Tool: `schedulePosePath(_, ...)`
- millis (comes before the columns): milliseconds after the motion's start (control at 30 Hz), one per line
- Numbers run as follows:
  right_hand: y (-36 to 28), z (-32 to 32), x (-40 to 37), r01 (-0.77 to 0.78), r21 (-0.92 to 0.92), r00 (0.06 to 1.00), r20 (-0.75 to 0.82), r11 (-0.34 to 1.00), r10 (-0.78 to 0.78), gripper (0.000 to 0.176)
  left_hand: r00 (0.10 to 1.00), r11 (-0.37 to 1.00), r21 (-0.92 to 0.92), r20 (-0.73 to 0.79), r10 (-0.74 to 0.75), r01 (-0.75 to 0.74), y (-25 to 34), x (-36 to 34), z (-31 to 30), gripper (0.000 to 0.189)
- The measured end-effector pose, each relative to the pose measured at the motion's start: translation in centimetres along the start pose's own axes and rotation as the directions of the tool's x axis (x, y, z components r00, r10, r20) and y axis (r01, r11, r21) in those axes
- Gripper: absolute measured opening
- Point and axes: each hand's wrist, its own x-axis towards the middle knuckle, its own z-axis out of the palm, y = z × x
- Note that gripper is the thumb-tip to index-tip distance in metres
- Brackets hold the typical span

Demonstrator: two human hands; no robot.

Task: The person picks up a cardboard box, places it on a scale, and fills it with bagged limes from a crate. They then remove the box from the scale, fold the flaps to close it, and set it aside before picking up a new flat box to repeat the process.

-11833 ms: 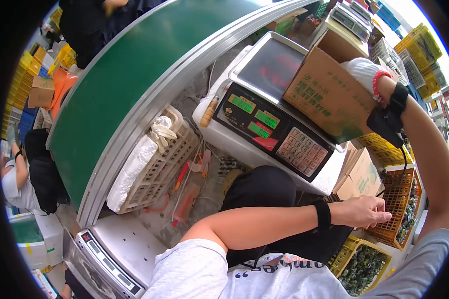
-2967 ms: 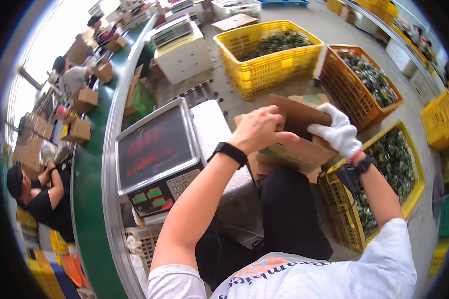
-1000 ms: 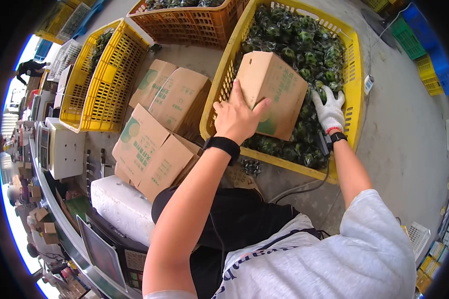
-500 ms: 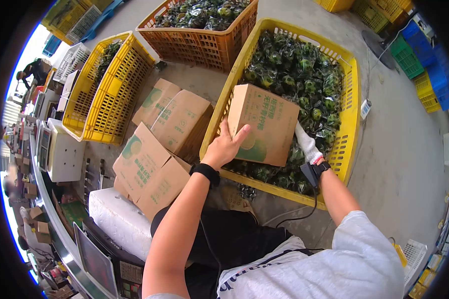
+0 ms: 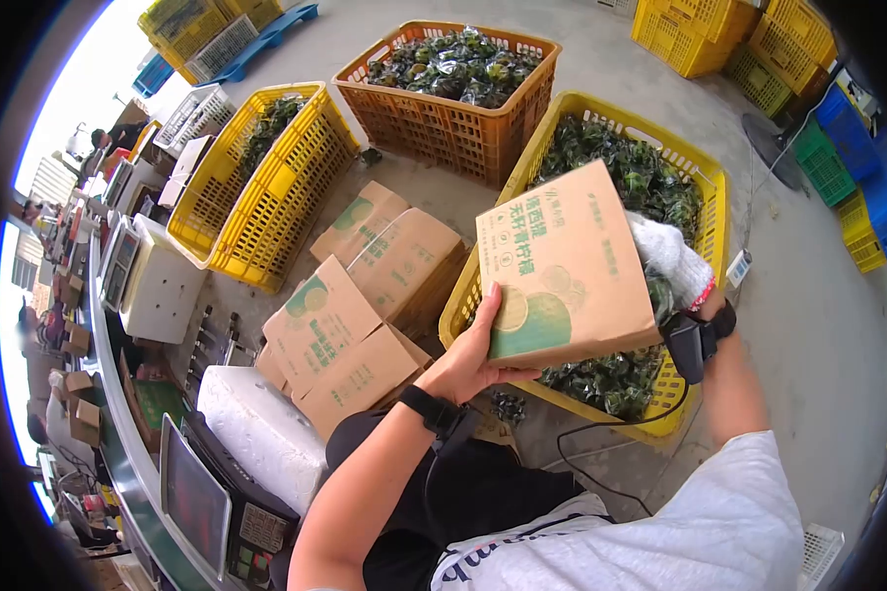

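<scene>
A brown cardboard box [image 5: 565, 266] with green Chinese print and fruit pictures is tilted above a yellow crate [image 5: 716, 197]. Bare, my left hand [image 5: 470, 353] grips its lower left corner, thumb along the front face. My right hand [image 5: 670, 254], in a white knitted glove, is curled against the box's right side, its fingertips partly hidden behind that edge. Dark green pieces in clear plastic wrapping [image 5: 601, 158] fill the crate beneath, and some shiny wrapping shows just under the glove. Both wrists wear black bands, with a cabled black device [image 5: 695, 345] on the right.
Flattened cardboard boxes [image 5: 330, 325] lie left of the crate, one bundle strapped. Behind stand an orange crate [image 5: 443, 118] of wrapped produce and another yellow crate [image 5: 266, 187]. A white foam block [image 5: 261, 414] and a scale [image 5: 197, 492] are near my left arm. A cable trails by my right wrist.
The box has been raised and turned so its printed face points more toward me. My gloved hand has moved up along its right side. The whole view has shifted.
</scene>
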Motion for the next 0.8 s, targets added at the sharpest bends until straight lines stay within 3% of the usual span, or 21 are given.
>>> schedulePosePath(33,-2.4,-1.4,2.7,-0.086,-0.137,0.991,0.094,0.987,0.100,0.048,0.998,0.984,-0.177,-0.055,0.022,-0.031,-0.3,-1.0,0.6,0.084)
schedulePosePath(67,-6.0,-4.0,5.5,-0.100,-0.123,0.988,0.103,0.987,0.113,0.046,0.998,0.983,-0.183,-0.059,0.025,-0.035,-0.6,-1.7,0.6,0.084)
schedulePosePath(133,-9.7,-8.2,8.7,0.199,-0.201,0.966,0.206,0.959,-0.157,0.038,0.989,0.928,-0.356,0.048,0.139,-0.113,-1.5,-3.3,0.2,0.087)
schedulePosePath(167,-10.1,-9.4,9.8,0.356,-0.081,0.929,0.139,0.931,-0.343,0.039,0.975,0.913,-0.378,0.088,0.204,-0.157,-1.8,-4.4,-0.3,0.091)
schedulePosePath(200,-11.1,-10.0,10.5,0.176,0.251,0.973,0.101,0.952,-0.207,0.040,0.955,0.870,-0.461,0.136,0.262,-0.173,-2.3,-5.3,-1.3,0.090)
schedulePosePath(233,-14.9,-11.9,11.7,-0.186,0.581,0.970,0.236,0.793,0.054,0.043,0.941,0.841,-0.507,0.150,0.302,-0.189,-2.7,-6.4,-2.2,0.092)
schedulePosePath(267,-16.8,-12.5,12.9,-0.091,0.598,0.975,0.216,0.796,-0.051,0.044,0.924,0.808,-0.552,0.159,0.347,-0.208,-3.1,-7.8,-3.0,0.093)
schedulePosePath(300,-17.1,-12.1,13.9,0.126,0.566,0.965,0.122,0.815,-0.234,0.042,0.900,0.806,-0.516,0.136,0.413,-0.292,-3.5,-9.5,-3.2,0.096)
schedulePosePath(333,-16.0,-10.9,15.3,0.582,0.437,0.790,-0.105,0.686,-0.604,0.041,0.889,0.790,-0.510,0.100,0.448,-0.340,-3.9,-11.0,-3.9,0.100)
schedulePosePath(400,-23.1,-12.9,16.9,0.759,-0.001,0.651,-0.006,0.651,-0.759,0.040,0.806,0.581,-0.760,0.132,0.577,-0.292,-5.1,-14.0,-5.6,0.101)
schedulePosePath(433,-25.9,-12.1,17.4,0.776,0.051,0.630,-0.032,0.628,-0.776,0.050,0.771,0.541,-0.755,0.074,0.632,-0.371,-6.0,-15.6,-6.5,0.101)
schedulePosePath(467,-30.8,-12.9,19.1,0.237,0.240,0.877,0.364,0.941,-0.314,0.064,0.763,0.671,-0.471,-0.006,0.647,-0.572,-7.1,-17.4,-7.4,0.102)
schedulePosePath(533,-34.7,-8.3,21.4,0.540,0.118,0.806,0.213,0.833,-0.553,0.073,0.597,0.394,-0.650,-0.114,0.794,-0.649,-8.4,-20.4,-9.2,0.102)
schedulePosePath(567,-37.3,-7.0,22.5,0.615,0.170,0.756,0.153,0.770,-0.637,0.063,0.515,0.338,-0.423,-0.432,0.741,-0.841,-8.3,-22.1,-8.2,0.100)
schedulePosePath(600,-39.9,-5.7,24.1,0.671,0.232,0.693,0.140,0.704,-0.707,0.055,0.392,0.229,-0.350,-0.522,0.758,-0.909,-9.1,-23.7,-9.4,0.094)
schedulePosePath(633,-42.2,-3.8,25.9,0.741,0.275,0.617,0.082,0.613,-0.783,0.051,0.312,0.052,-0.437,-0.550,0.775,-0.898,-10.1,-25.2,-11.0,0.091)
schedulePosePath(667,-44.6,-1.4,27.4,0.796,0.305,0.542,0.026,0.523,-0.840,0.048,0.236,-0.117,-0.516,-0.566,0.790,-0.848,-11.1,-26.6,-12.7,0.088)
schedulePosePath(700,-47.2,0.8,28.9,0.805,0.355,0.505,0.009,0.475,-0.863,0.047,0.077,-0.202,-0.365,-0.621,0.780,-0.909,-11.8,-28.2,-13.9,0.084)
schedulePosePath(800,-54.6,5.1,31.7,0.793,0.468,0.425,0.033,0.390,-0.904,0.047,-0.102,-0.400,-0.211,-0.767,0.633,-0.892,-14.6,-32.5,-18.7,0.084)
